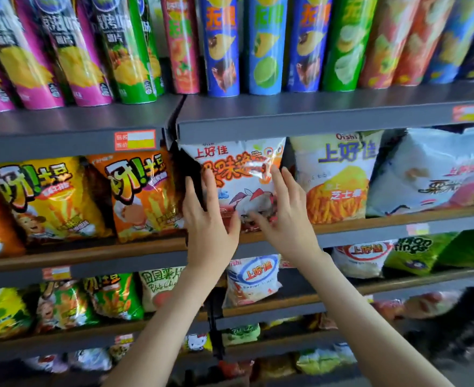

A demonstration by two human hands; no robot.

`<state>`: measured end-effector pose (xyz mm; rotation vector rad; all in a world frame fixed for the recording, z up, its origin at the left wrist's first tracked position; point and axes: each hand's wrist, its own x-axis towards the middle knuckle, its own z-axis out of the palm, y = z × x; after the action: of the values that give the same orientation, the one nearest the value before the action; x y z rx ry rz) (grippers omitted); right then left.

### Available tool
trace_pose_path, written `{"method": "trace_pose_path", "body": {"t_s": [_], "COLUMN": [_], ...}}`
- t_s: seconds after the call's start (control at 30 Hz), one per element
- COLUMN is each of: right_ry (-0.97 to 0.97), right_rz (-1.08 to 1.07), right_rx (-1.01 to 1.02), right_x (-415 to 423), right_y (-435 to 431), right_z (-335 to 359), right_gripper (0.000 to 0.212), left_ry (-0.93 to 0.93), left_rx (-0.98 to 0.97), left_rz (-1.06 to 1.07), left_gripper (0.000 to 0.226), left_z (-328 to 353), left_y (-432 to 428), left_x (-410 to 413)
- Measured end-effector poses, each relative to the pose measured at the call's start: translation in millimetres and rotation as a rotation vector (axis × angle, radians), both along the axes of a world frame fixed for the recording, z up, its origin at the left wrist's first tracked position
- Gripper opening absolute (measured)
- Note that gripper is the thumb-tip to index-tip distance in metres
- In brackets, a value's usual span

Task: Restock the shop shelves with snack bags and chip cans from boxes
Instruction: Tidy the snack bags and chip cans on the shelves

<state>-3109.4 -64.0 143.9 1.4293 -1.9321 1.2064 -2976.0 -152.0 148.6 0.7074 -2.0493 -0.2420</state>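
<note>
A white snack bag [238, 163] with orange lettering stands upright on the second shelf [369, 223], at its left end. My left hand [210, 222] lies against the bag's left side with straight fingers, the thumb near the bag's lower middle. My right hand [286, 216] presses flat on the bag's right front, fingers extended upward. Neither hand curls round the bag. Chip cans [221, 46] in purple, green, blue and red stand in a row on the top shelf.
Orange fry-snack bags [143, 196] sit left of the white bag; a white-and-yellow Oishi bag [339, 177] and a pale blue bag [437, 174] sit to its right. Lower shelves hold several more snack bags [252, 280]. Price tags [135, 139] are on the shelf edges.
</note>
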Motion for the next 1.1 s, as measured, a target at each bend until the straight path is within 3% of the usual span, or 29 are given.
{"method": "trace_pose_path", "body": {"t_s": [0.1, 0.2, 0.3, 0.6, 0.7, 0.83, 0.97, 1.1], "right_ry": [0.061, -0.141, -0.227, -0.213, -0.144, 0.039, -0.129, -0.234], "right_rz": [-0.305, -0.500, -0.453, -0.352, -0.327, -0.489, -0.584, -0.230], "right_rx": [-0.184, -0.101, 0.039, 0.094, 0.045, -0.297, -0.350, -0.150], "right_x": [-18.2, -44.8, -62.1, -80.5, -80.1, -106.4, -165.4, -215.4], "right_y": [31.1, 50.3, 51.9, 54.3, 80.7, 138.6, 182.7, 203.0], "right_z": [-3.0, -5.6, -10.8, -14.5, -15.2, -26.6, -23.2, -5.0], "right_gripper": [0.074, 0.100, 0.115, 0.116, 0.092, 0.056, 0.078, 0.097], "left_ry": [-0.036, -0.100, -0.120, -0.048, -0.028, 0.049, 0.073, 0.056], "left_rx": [-0.173, -0.088, -0.049, -0.096, -0.214, -0.339, -0.225, 0.034], "left_rz": [0.039, 0.054, 0.099, 0.139, 0.056, -0.300, -0.545, -0.459], "left_gripper": [0.090, 0.097, 0.105, 0.103, 0.090, 0.073, 0.063, 0.084], "left_z": [-4.4, -2.6, -6.5, -14.7, -13.7, -11.7, -12.4, -7.5], "left_y": [15.2, 19.5, 17.5, 36.5, 66.2, 107.8, 152.5, 178.2], "left_x": [-14.2, -33.9, -46.7, -68.1, -80.1, -111.3, -166.1, -233.1]}}
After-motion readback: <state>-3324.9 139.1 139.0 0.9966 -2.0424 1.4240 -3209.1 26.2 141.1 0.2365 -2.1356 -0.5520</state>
